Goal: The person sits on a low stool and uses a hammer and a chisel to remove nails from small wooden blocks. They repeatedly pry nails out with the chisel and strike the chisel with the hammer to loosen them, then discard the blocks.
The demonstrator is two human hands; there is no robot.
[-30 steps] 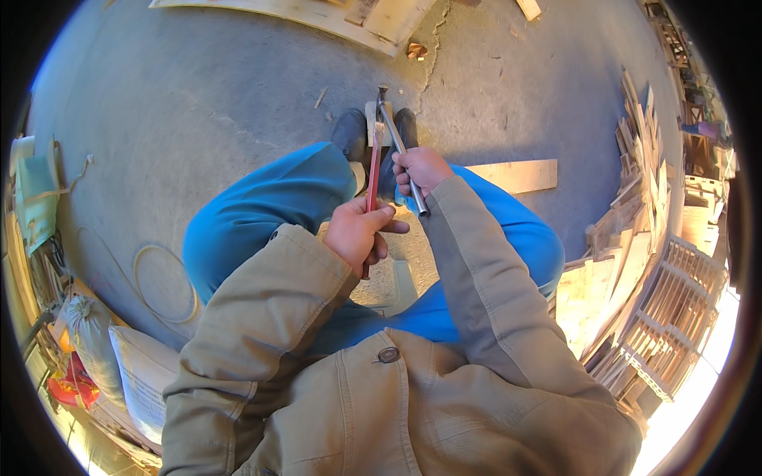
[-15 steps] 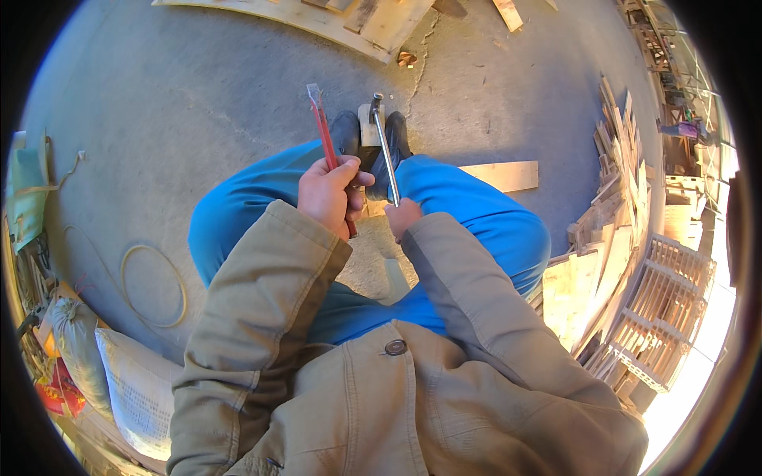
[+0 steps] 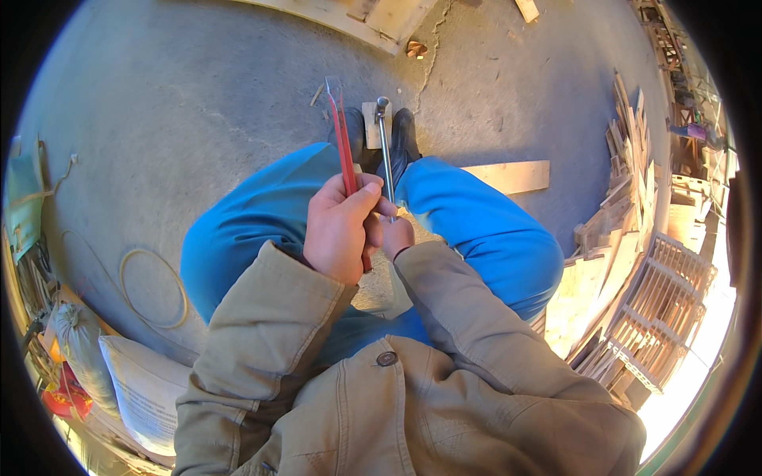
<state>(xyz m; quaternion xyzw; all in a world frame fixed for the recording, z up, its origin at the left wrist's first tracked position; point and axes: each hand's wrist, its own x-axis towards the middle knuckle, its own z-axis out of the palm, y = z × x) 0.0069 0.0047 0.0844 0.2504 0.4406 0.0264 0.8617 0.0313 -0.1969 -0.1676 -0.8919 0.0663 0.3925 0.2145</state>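
My left hand [image 3: 341, 222] is closed around a slim red pry bar [image 3: 344, 151]. Its flat, bare-metal tip points away from me, and its lower end shows below the fist. Close beside it, my right hand [image 3: 397, 236] grips the lower end of a hammer [image 3: 386, 151] with a shiny metal shaft. The hammer head lies over a small wood block [image 3: 370, 131] between my dark shoes; whether it touches the block I cannot tell. Both hands are above my lap, between my blue-clad knees, with their fingers almost meeting.
A flat board [image 3: 508, 176] lies beside my right knee. Scrap wood [image 3: 623, 198] is heaped at the right, near slatted crates [image 3: 659, 293]. Wooden panels [image 3: 349, 20] lie ahead. At the left are a looped hose [image 3: 151, 289] and stuffed sacks [image 3: 143, 389].
My left hand has shifted slightly right and toward me with the pry bar, closer to my right hand. The right hand and hammer are slightly nearer to me. The view has shifted a little.
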